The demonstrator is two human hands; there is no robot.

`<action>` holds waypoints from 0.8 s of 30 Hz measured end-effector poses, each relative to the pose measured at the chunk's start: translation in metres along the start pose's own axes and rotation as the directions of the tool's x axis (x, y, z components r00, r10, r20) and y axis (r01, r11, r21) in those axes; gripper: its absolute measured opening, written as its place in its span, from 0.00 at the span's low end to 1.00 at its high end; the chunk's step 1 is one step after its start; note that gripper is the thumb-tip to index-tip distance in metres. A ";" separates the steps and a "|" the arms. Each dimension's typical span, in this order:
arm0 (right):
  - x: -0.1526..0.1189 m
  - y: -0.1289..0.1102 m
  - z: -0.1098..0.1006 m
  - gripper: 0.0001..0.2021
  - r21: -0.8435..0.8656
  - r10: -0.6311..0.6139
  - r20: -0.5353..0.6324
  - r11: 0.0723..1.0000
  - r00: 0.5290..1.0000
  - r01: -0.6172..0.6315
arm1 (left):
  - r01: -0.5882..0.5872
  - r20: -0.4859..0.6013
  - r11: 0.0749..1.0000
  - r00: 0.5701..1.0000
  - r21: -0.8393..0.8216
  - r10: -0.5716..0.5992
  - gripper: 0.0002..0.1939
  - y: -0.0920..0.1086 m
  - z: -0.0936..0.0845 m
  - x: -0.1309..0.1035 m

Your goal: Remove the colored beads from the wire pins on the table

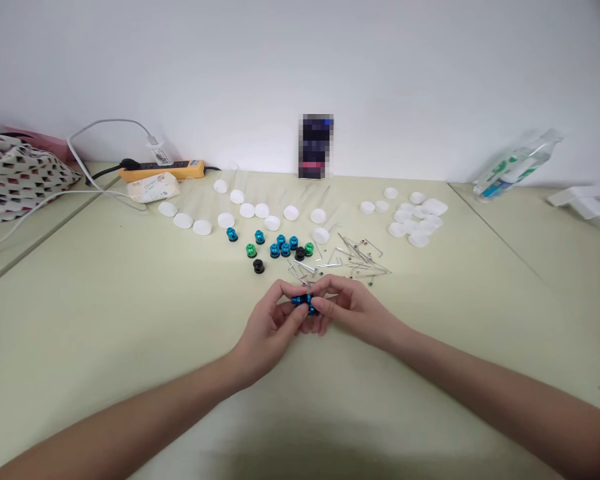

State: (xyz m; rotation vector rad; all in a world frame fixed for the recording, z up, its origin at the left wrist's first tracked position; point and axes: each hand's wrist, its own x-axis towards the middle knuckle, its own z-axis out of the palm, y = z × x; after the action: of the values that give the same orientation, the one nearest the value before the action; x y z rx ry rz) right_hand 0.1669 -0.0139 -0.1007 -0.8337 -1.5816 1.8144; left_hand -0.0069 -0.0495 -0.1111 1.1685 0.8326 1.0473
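My left hand [275,322] and my right hand [349,308] meet over the front middle of the table. Between their fingertips is a small blue-and-black metal part [303,301], pinched from both sides. Fingers cover much of it, so its full shape is hidden. Just beyond the hands stand several small spool-like knobs, among them a blue knob [259,237], a green knob [251,251] and a black knob [259,266]. Thin bent metal rods [365,263], resembling hex keys, lie scattered right behind my right hand with tiny screws among them.
Clear tubes with white caps [226,220] lie behind the knobs. Loose white caps [420,227] cluster at the right. A phone [316,147] leans on the wall. Farther left are a tissue pack [153,188], a yellow power strip [190,169] and cables; a plastic bottle [517,167] lies far right.
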 end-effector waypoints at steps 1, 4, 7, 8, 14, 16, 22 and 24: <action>0.000 0.000 0.000 0.09 0.008 -0.008 0.003 1.000 1.000 0.008 | -0.002 0.008 1.000 1.000 -0.001 0.002 0.07 0.000 0.000 0.000; -0.002 -0.001 0.002 0.09 0.063 -0.040 0.015 0.997 0.999 0.039 | -0.018 0.020 1.000 1.000 -0.017 0.018 0.06 -0.001 0.000 0.000; -0.003 -0.002 0.003 0.10 0.086 -0.031 0.023 0.996 0.999 0.029 | -0.030 0.006 0.999 1.000 -0.031 0.030 0.06 -0.002 0.000 0.001; -0.003 -0.003 0.003 0.10 0.070 -0.019 0.012 0.997 1.000 0.018 | -0.033 0.001 0.999 0.999 -0.029 0.033 0.06 -0.003 0.000 0.001; -0.001 -0.003 0.000 0.09 -0.012 -0.013 -0.020 1.000 1.000 0.013 | -0.028 0.003 0.999 1.000 0.017 0.028 0.07 -0.004 0.000 0.001; -0.002 -0.002 0.000 0.10 0.018 -0.058 -0.010 0.998 0.998 0.058 | -0.034 -0.010 0.999 0.999 0.019 0.034 0.08 -0.005 0.000 0.001; -0.001 -0.001 -0.001 0.11 -0.032 0.010 -0.022 0.999 1.000 -0.011 | -0.042 -0.007 0.999 0.999 -0.007 0.042 0.07 -0.005 0.000 0.000; -0.002 -0.002 0.000 0.10 -0.042 0.010 -0.004 0.999 1.000 -0.010 | -0.044 0.002 0.999 0.999 -0.005 0.044 0.07 -0.004 0.000 0.000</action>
State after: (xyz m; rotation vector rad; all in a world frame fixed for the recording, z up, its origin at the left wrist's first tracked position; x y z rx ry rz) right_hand 0.1681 -0.0147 -0.0987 -0.8654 -1.6215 1.7914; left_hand -0.0060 -0.0499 -0.1154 1.1878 0.8051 1.0839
